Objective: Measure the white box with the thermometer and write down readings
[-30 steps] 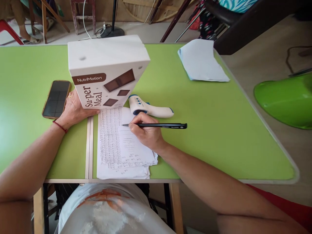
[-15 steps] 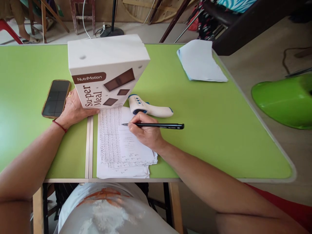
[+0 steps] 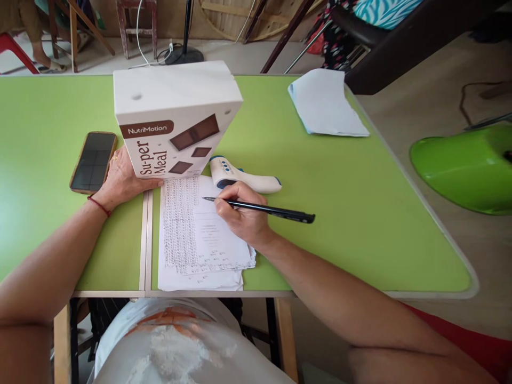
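My right hand (image 3: 244, 216) is closed around a black pen (image 3: 280, 212), its tip pointing left over the stack of papers (image 3: 224, 250). The sheets carry dense handwritten columns on their left side. At the lower left corner of an upright white NutriMotion box (image 3: 180, 88), my left hand (image 3: 124, 176) grips the edge, its thumb along the front bottom and its other fingers partly hidden behind the box. A white and blue infrared thermometer (image 3: 252, 180) lies just beyond my right hand. Left of my left hand is a phone (image 3: 93, 161) in a brown case.
The green table (image 3: 336, 224) has a metal seam left of the papers. A folded white paper (image 3: 322, 101) lies near its far right corner. A green chair (image 3: 460, 168) stands to the right. Behind are a stool (image 3: 138, 24) and a person's leg (image 3: 36, 40).
My right hand has shifted slightly right and up, and the pen has tilted, its back end swinging down toward me. My left hand stays at the box.
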The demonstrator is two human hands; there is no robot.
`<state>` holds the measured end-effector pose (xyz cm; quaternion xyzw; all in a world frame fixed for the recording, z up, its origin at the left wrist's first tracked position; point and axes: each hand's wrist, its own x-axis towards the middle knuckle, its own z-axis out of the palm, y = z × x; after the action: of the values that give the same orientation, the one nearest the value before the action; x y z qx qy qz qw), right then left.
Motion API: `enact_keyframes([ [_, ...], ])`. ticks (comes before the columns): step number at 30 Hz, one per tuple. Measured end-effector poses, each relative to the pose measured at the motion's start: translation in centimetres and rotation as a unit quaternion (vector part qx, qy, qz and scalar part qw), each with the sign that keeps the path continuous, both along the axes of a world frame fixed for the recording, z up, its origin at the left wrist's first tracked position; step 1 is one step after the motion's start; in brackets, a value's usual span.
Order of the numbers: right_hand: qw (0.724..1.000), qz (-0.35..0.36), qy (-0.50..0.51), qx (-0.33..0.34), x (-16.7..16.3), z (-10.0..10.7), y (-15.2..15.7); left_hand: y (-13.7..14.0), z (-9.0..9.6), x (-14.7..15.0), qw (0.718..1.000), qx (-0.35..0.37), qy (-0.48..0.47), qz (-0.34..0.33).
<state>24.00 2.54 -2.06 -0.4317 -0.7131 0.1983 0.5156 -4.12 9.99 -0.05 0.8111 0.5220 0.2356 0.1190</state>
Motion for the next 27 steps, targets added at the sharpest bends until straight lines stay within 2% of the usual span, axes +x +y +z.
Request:
enact_keyframes([
  [2,0.998,-0.008,-0.028,0.059,0.2,0.3,0.1,0.0,0.0,-0.1,1.0,0.001,-0.002,0.002],
  [5,0.984,0.022,-0.082,0.155,0.7,1.1,0.2,0.1,-0.2,-0.2,1.0,0.006,-0.003,0.002],
  [8,0.962,0.065,-0.178,0.196,1.4,2.1,0.2,0.3,-0.6,-0.3,1.0,0.012,-0.01,-0.004],
  [13,0.9,0.113,-0.401,0.127,2.9,3.2,-0.4,0.6,-1.0,-0.6,1.0,0.009,-0.028,-0.003],
  [15,0.882,0.128,-0.445,0.094,3.2,3.3,-0.5,0.6,-1.0,-0.7,0.999,0.012,-0.029,-0.007],
  [19,0.866,0.145,-0.477,0.032,3.5,3.4,-0.5,0.7,-0.8,-0.7,0.999,0.022,-0.03,-0.018],
  [23,0.864,0.169,-0.475,-0.003,3.6,3.8,-0.4,1.0,-1.1,-0.8,0.999,0.023,-0.044,-0.018],
  [25,0.878,0.173,-0.446,-0.004,3.6,3.9,-0.1,1.2,-1.3,-0.9,0.998,0.021,-0.05,-0.017],
  [27,0.906,0.125,-0.404,0.006,3.8,3.8,0.4,1.4,-1.6,-0.9,0.998,0.023,-0.059,-0.017],
])
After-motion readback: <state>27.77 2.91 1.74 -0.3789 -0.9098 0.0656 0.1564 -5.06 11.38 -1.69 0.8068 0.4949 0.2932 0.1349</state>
